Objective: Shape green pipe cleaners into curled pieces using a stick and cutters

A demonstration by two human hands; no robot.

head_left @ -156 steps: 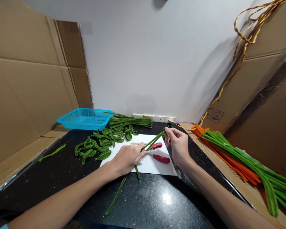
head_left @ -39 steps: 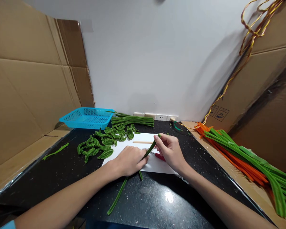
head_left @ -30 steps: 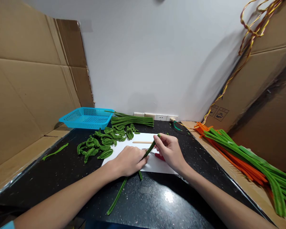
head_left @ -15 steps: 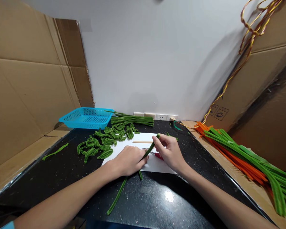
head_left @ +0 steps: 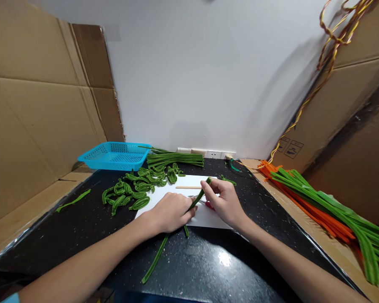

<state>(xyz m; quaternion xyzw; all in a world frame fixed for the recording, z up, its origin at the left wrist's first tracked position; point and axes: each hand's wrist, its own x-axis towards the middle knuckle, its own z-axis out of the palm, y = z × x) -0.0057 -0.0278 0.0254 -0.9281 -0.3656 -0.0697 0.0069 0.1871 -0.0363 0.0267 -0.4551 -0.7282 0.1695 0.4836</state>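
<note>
Both my hands hold green pipe cleaners (head_left: 198, 199) above a sheet of white paper (head_left: 208, 219). My left hand (head_left: 171, 212) is closed round their lower part, and two loose ends hang out below it over the paper's near edge. The fingertips of my right hand (head_left: 222, 200) pinch the upper end, which looks bent over. Beneath the right hand lies a tool with red handles (head_left: 209, 205), partly hidden, perhaps scissors. A thin wooden stick (head_left: 188, 187) rests on the paper behind the hands.
Left of the paper sit several looped green pipe-cleaner pieces (head_left: 139, 203). A blue basket (head_left: 113, 165) and a bundle of straight green pipe cleaners (head_left: 177, 160) stand at the back. Orange pipe cleaners (head_left: 322, 221) and brighter green ones (head_left: 328, 206) lie on cardboard at right.
My right hand has shifted very slightly, with the upper end of the pipe cleaners still pinched. Otherwise the scene looks the same.
</note>
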